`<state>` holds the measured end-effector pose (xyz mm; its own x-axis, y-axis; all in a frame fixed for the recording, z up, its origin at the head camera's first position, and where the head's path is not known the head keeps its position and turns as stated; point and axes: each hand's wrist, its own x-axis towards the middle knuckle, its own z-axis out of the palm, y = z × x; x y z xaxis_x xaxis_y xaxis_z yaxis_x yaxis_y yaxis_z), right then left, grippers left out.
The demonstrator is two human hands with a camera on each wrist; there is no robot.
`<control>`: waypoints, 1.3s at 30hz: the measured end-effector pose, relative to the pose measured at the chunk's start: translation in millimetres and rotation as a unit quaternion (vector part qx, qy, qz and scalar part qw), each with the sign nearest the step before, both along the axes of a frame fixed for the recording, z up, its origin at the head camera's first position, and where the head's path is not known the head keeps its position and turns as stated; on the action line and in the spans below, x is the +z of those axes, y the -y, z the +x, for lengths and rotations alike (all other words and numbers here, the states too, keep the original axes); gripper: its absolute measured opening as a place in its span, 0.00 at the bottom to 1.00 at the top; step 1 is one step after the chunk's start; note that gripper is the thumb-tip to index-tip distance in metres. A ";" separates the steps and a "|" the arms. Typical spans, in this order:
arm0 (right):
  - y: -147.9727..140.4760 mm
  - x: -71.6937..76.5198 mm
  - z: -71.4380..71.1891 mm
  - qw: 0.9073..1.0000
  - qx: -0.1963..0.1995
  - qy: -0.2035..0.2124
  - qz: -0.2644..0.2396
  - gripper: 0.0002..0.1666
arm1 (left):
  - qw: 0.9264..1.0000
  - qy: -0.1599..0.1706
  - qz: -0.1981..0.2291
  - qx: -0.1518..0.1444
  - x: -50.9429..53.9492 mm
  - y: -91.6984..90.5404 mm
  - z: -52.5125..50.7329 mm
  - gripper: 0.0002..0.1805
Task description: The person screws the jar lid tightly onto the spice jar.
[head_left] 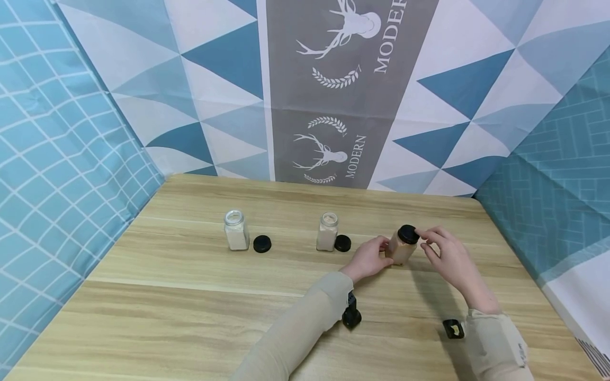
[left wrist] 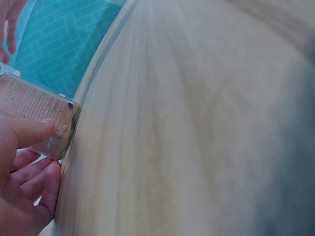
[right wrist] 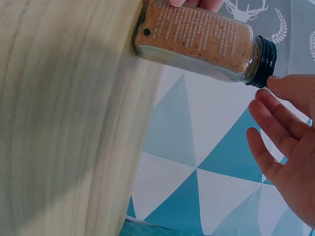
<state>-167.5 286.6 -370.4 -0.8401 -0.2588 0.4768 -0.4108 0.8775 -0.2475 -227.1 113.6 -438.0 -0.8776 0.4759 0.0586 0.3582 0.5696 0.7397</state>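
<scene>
A glass spice jar (head_left: 401,251) with orange-brown powder and printed text stands at the right of the table, its black lid (head_left: 407,234) on top. My left hand (head_left: 369,257) grips the jar low on its left side, thumb across the front in the left wrist view. My right hand (head_left: 445,254) is at the lid's right edge. In the right wrist view the thumb (right wrist: 290,91) meets the lid's rim, while the other fingers are loosely bent and spread below it, not wrapped round the lid.
Two lidless glass jars of pale powder stand to the left: one far left (head_left: 236,233), one mid-table (head_left: 327,233). A black lid (head_left: 262,244) lies beside the first, another lid (head_left: 342,243) beside the second. Patterned cloth (head_left: 229,69) hangs behind the table's back edge.
</scene>
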 end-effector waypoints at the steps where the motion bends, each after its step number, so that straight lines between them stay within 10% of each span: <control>1: -0.3 -0.1 0.5 1.000 0.000 -0.006 0.000 0.17 | 1.000 -0.001 -0.001 0.000 -0.1 0.0 0.0 0.23; 39: 2.0 -1.2 -7.5 0.997 0.076 0.011 -0.002 0.22 | 1.000 -0.005 -0.002 -0.002 -2.0 -0.1 -0.9 0.24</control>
